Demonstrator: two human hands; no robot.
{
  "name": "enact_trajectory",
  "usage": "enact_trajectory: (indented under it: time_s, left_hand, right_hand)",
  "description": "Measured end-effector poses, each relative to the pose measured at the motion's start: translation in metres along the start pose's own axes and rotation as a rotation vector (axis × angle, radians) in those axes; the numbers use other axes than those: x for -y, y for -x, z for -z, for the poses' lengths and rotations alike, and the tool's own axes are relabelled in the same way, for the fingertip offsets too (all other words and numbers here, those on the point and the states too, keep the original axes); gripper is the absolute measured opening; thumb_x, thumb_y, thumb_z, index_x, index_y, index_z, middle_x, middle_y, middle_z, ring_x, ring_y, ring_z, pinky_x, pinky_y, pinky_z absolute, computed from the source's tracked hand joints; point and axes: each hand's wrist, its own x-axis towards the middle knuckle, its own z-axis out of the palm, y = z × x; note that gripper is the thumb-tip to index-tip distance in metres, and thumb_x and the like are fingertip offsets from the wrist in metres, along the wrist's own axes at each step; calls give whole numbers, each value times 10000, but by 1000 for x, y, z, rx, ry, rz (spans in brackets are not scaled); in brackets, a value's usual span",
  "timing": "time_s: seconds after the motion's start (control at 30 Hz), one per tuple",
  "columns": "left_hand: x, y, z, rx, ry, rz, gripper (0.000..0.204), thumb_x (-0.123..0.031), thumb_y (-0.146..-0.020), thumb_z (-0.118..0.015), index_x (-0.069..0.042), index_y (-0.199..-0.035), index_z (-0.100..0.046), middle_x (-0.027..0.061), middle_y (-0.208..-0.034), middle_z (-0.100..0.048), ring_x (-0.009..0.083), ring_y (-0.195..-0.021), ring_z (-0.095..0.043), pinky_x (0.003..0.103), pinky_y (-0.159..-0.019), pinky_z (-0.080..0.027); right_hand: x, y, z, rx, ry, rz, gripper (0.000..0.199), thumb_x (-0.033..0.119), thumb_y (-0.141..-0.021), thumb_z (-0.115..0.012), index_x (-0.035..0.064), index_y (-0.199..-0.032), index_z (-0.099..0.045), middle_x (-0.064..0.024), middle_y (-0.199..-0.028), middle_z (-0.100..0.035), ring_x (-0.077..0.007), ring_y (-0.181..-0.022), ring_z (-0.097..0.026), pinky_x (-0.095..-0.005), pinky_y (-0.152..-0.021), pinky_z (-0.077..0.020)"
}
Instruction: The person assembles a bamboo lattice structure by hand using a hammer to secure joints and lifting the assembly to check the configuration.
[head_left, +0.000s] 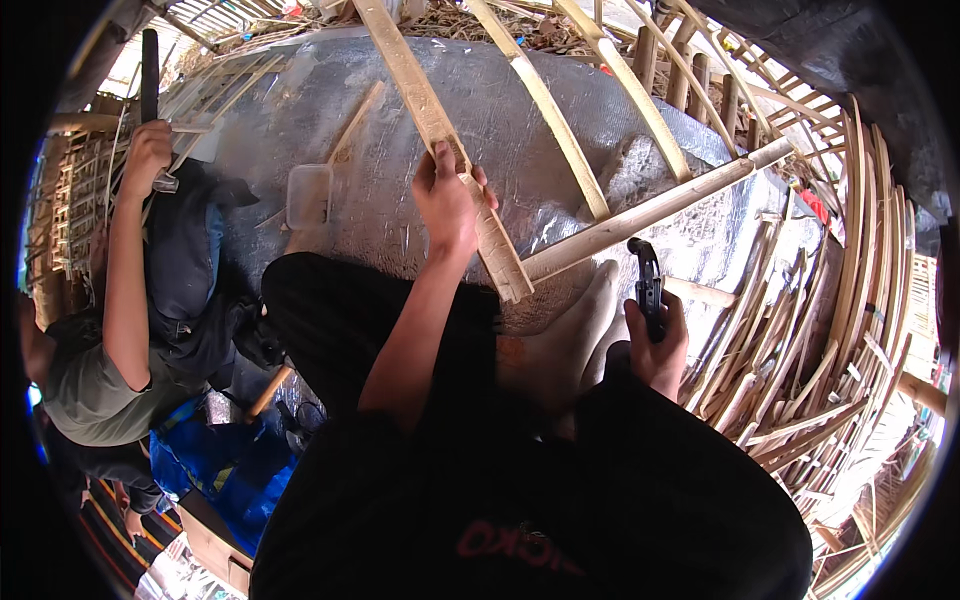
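Observation:
My left hand (448, 205) is wrapped round a flat bamboo slat (415, 95), near its lower end. That end meets a split bamboo pole (650, 222) at a corner in front of my knees. Two thinner slats (540, 110) run from the same pole toward the far side, making a ladder-like frame. To the right of the corner, my right hand (662, 345) is closed round a dark hammer (648, 285), its head pointing up and away from me. The hammer is apart from the frame. My bare foot (590, 310) lies beneath the pole.
Silvery sheeting (340, 110) covers the ground, with a clear plastic tub (310, 195) on it. On the left, a co-worker's hand (150, 150) raises another hammer (150, 80). Bamboo strips (780, 330) are piled at right. A blue bag (225, 470) lies lower left.

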Motion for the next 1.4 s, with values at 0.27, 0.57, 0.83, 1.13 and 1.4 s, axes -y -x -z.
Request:
enact_trajectory:
  time_s: [0.27,0.57,0.83,1.13,1.4]
  left_hand:
    - [-14,13,-14,65,132,-13,286,-301,-1068,-415,-35,-979,-469,70,-745,-495,168,-567,-541,332,-393,-447]
    - [23,52,-46,-19,298,150,430,-496,-1070,-288,-88,-1175,-371,87,-727,-495,197,-525,-503,347,-488,-445]
    - [29,90,-75,-167,287,178,459,-534,-1066,-221,-122,-1220,-353,71,-807,-519,205,-568,-506,384,-616,-476]
    - [52,92,-50,-97,390,274,664,-659,-1012,-234,-107,-1368,-334,99,-853,-553,245,-695,-570,427,-725,-521]
    - [16,58,-16,107,618,419,739,-762,-936,-343,-56,-1019,-545,96,-925,-561,258,-922,-567,378,-791,-491]
  right_hand:
    - [-4,-15,-8,-65,-273,-193,335,287,-936,-710,-2,-1050,-585,1,-688,-552,-61,-600,-420,-256,-532,-336]
    - [6,-29,7,-119,-344,-148,326,314,-962,-679,18,-1024,-558,22,-665,-512,-51,-561,-423,-241,-483,-327]
    - [-14,-46,11,-276,-189,-108,488,426,-806,-839,23,-900,-580,46,-610,-489,-50,-475,-410,-242,-413,-296]
    - [-7,-52,7,-215,-285,-218,479,363,-768,-874,3,-930,-602,-2,-732,-590,-92,-620,-501,-264,-544,-423]
    - [-15,-54,4,-256,-351,-247,393,285,-825,-826,-8,-961,-603,-10,-739,-605,-78,-603,-497,-250,-512,-404]
